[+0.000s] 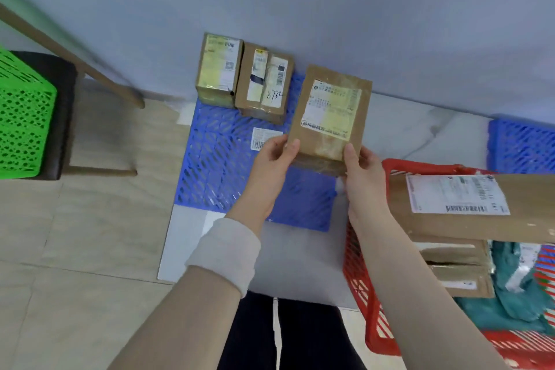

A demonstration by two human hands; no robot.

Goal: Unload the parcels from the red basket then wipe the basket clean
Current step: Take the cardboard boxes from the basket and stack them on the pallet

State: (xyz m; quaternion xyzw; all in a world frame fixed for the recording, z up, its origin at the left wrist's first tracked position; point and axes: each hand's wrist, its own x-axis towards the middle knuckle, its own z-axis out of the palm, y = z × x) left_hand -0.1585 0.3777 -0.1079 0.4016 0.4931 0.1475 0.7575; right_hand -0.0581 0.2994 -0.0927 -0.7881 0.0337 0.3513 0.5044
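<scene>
Both the left hand (274, 156) and the right hand (362, 170) grip a labelled brown cardboard parcel (330, 117) by its lower corners, above the blue lattice mat (216, 165). The red plastic basket (360, 279), cut off at the right edge, holds more parcels; their number is unclear.

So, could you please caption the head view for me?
The left hand and right hand hold a cardboard parcel over the blue mat; more parcels wait in the red basket.

Tiled floor (90, 234) with blue mat (210, 165), red basket (356, 273)
</scene>
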